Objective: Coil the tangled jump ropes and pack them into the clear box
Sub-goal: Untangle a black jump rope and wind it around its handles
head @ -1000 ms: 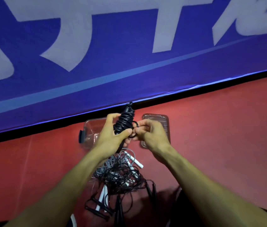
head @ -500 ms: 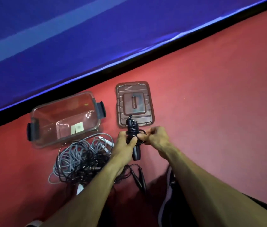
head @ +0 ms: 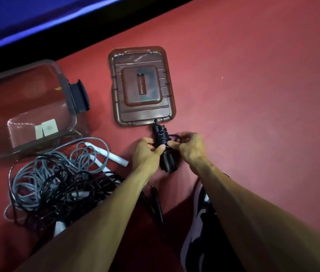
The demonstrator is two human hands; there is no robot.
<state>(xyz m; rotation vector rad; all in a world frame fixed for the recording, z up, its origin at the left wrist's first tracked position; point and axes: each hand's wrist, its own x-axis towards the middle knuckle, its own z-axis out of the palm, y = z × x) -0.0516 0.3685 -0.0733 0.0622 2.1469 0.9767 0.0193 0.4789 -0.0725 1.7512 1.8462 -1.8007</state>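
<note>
The view has dropped from the blue banner to the red floor, and the hands have come down with it; the left hand (head: 146,154) grips the wound black rope bundle (head: 164,148) while the right hand (head: 189,147) pinches its loose loop, just below the lid (head: 141,85); the clear box (head: 25,107) sits open at left beside the tangled ropes (head: 57,183); this coil looks nearly tied, with packing likely next.

no legible txt or labels anywhere in view
</note>
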